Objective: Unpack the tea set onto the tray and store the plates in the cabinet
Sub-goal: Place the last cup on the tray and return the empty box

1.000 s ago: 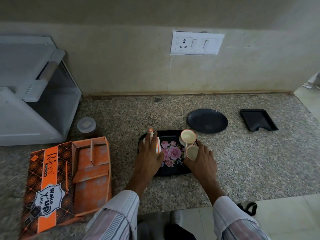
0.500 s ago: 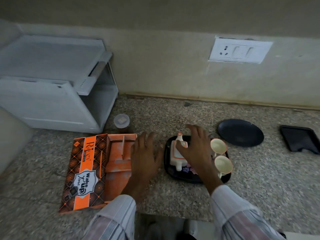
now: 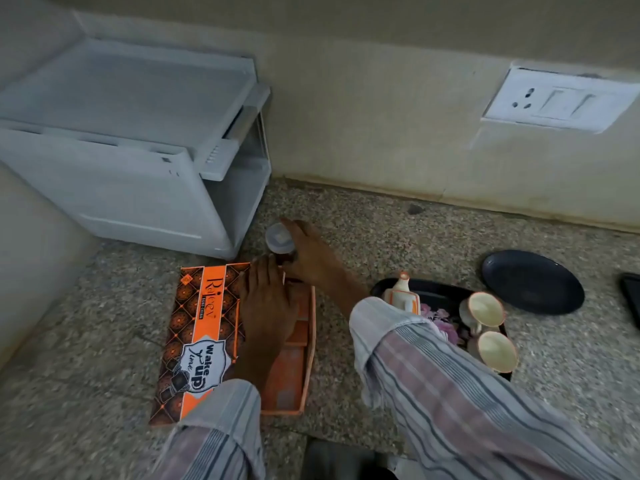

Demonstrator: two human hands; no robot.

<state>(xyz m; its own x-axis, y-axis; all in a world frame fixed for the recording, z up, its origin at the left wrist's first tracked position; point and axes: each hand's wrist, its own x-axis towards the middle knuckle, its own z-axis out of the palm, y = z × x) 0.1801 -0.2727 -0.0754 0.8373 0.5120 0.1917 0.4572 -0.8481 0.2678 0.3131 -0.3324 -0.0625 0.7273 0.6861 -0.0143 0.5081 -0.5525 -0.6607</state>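
Left hand [image 3: 268,303]: flat, palm down, fingers spread on the orange insert of the box [image 3: 207,341]; grips nothing that shows.
Right hand [image 3: 308,252]: reaches across past the box's far edge, next to the jar [image 3: 278,238]; fingers curled, their tips hidden or blurred, so I cannot tell whether it grips anything.
Box: lies open on the counter [image 3: 381,230], printed lid to the left, orange insert to the right; the compartments under the left hand are hidden.
Jar: small, clear lid, just beyond the box; its body is mostly covered by the right hand.
Tray [image 3: 433,294]: black, floral, right of the box; the right sleeve [image 3: 433,368] hides its near left part.
Pot [image 3: 401,294]: white with orange trim, upright at the tray's left end, lower part hidden by the sleeve.
Cups [image 3: 485,308]: two, cream inside, on the tray's right side, one nearer than the other.
Plate [image 3: 533,282]: dark, round, on the counter beyond the tray.
Second dark tray [image 3: 632,299]: cut off at the right edge.
Cabinet [image 3: 138,150]: white, back left, front panel lifted open; interior hard to make out.
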